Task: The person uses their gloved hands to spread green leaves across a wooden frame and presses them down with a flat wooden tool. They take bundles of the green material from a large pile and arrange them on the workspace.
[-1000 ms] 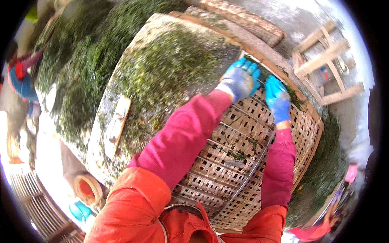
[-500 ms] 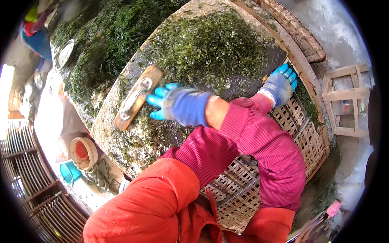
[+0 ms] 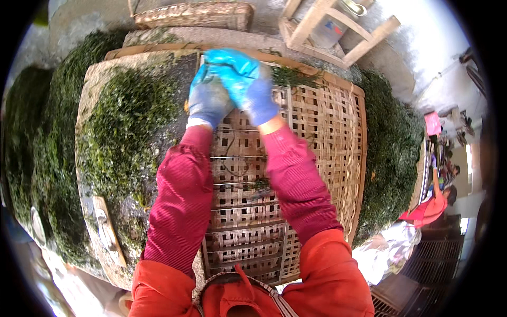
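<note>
Both my hands wear blue gloves and meet at the far end of a thin-barred frame [image 3: 248, 157] lying over a woven bamboo mat [image 3: 330, 158]. My left hand [image 3: 207, 98] sits at the frame's far left corner, its fingers curled and partly covered. My right hand [image 3: 244, 79] is folded against it, slightly blurred. What their fingers hold is hidden. To the left, chopped green seaweed [image 3: 129, 116] is spread over a board [image 3: 87, 87]. A wooden block with a handle [image 3: 117, 247] rests on the board's near left part, apart from both hands.
Seaweed heaps lie at the left [image 3: 63, 148] and right [image 3: 388, 153]. Beyond the mat's wooden rim stand a wooden stool [image 3: 311, 24] and a long shallow basket [image 3: 195, 16]. A person in red [image 3: 429, 208] is farther right, near a pale bag [image 3: 388, 248].
My right hand has left the area beside the wooden block and joined my left hand at the frame's far end; my arms are no longer crossed. The view has turned right.
</note>
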A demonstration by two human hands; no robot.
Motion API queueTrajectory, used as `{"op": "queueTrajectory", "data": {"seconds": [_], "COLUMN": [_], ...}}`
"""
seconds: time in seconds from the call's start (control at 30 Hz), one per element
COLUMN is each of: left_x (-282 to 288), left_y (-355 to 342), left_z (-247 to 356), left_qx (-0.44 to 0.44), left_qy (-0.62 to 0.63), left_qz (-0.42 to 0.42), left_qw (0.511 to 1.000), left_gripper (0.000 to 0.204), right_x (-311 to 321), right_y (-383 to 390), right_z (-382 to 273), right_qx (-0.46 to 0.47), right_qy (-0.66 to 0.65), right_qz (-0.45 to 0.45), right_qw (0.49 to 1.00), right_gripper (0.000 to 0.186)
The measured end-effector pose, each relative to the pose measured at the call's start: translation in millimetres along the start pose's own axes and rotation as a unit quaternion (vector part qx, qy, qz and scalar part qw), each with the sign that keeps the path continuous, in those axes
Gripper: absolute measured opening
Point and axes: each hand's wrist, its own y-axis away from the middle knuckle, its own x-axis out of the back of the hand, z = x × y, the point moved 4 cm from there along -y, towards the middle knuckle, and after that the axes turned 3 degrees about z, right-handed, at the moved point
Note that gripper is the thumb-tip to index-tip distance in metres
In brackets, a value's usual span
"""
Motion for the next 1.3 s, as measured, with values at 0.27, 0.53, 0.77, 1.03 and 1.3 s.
{"op": "queueTrajectory", "data": {"seconds": [0.27, 0.53, 0.77, 1.03, 1.3], "left_x": [-16.0, -9.2, -10.4, -66.4, -4.6], "left_y": [0.4, 2.1, -9.1, -37.9, -28.4], "left_z": [15.2, 27.7, 57.1, 113.0, 34.6], "left_qx": [-0.186, -0.298, -0.325, -0.288, -0.282], "left_qy": [-0.19, -0.185, -0.271, -0.195, -0.087], "left_qz": [0.207, 0.226, 0.103, 0.002, 0.007], "left_qw": [0.941, 0.909, 0.9, 0.938, 0.956], "left_gripper": [0.054, 0.055, 0.058, 0.068, 0.054], "right_x": [160.8, 148.3, 246.3, 147.9, 162.6], "right_y": [33.3, 30.6, 15.0, -57.5, -56.9], "right_z": [35.9, 44.9, 20.7, 29.1, -22.5], "right_qx": [0.046, 0.149, -0.081, -0.132, 0.118], "right_qy": [0.726, 0.696, 0.536, 0.648, 0.644], "right_qz": [-0.131, -0.2, -0.119, -0.256, -0.155], "right_qw": [0.674, 0.673, 0.832, 0.705, 0.74], "right_gripper": [0.038, 0.045, 0.072, 0.049, 0.028]}}
